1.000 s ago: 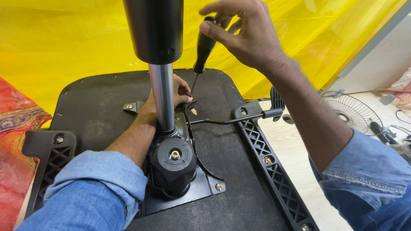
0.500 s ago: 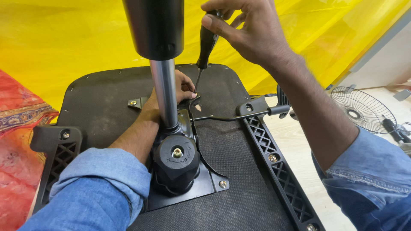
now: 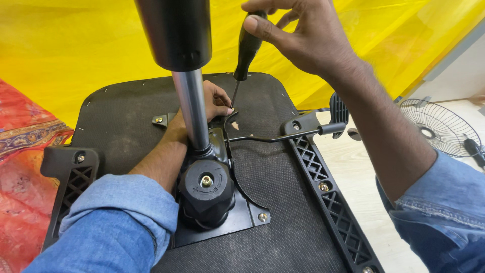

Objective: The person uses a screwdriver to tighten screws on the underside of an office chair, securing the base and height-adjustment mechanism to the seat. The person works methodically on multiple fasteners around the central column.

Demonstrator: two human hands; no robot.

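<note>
Black upturned chair seat (image 3: 126,121) lies flat, mechanism plate up. Gas cylinder (image 3: 189,86) stands centre. Right hand (image 3: 308,40) pinches screwdriver (image 3: 246,48) upright, tip at far plate corner; left hand (image 3: 209,106), fingers curled loosely, steadies the screw there.

There is one view, from a camera worn on the person's head. It looks steeply down and forward, from close range, onto the underside of an upturned chair seat (image 3: 126,121), which fills most of the picture. The chair's column (image 3: 189,91) rises toward the lens and is cut off at the top. Both forearms enter from the bottom corners: the left hand (image 3: 202,108) sits behind the column, and the right hand (image 3: 303,40) is up near the top. A yellow sheet (image 3: 76,45) closes the far side, past the seat's far edge. A fan (image 3: 439,129) lies on the floor off the seat's right edge.
</note>
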